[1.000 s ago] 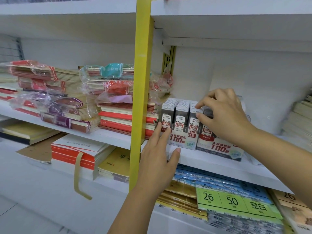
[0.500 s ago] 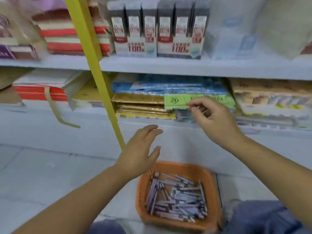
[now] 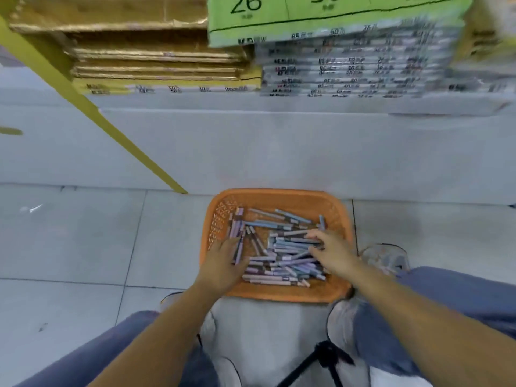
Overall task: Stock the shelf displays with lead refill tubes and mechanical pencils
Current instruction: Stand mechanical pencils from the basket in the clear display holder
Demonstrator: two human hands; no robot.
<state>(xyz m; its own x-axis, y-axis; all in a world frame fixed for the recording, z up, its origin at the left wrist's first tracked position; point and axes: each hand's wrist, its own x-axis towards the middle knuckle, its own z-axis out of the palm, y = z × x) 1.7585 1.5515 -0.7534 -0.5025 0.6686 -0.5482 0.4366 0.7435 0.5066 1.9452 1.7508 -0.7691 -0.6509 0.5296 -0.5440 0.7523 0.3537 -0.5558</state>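
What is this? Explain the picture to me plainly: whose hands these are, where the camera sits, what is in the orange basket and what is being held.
There is no machine here. A person works with two bare hands, and the camera is worn on their head, looking down. They are low in front of a shelf unit, and their jeans show at the bottom. On the tiled floor stands an orange basket holding a loose pile of small tubes, grey-blue and lilac. The left hand and the right hand both lie on that pile. The picture is blurred, so I cannot tell whether either grips a tube. Above, the shelf carries gold packs and a green card marked 26.
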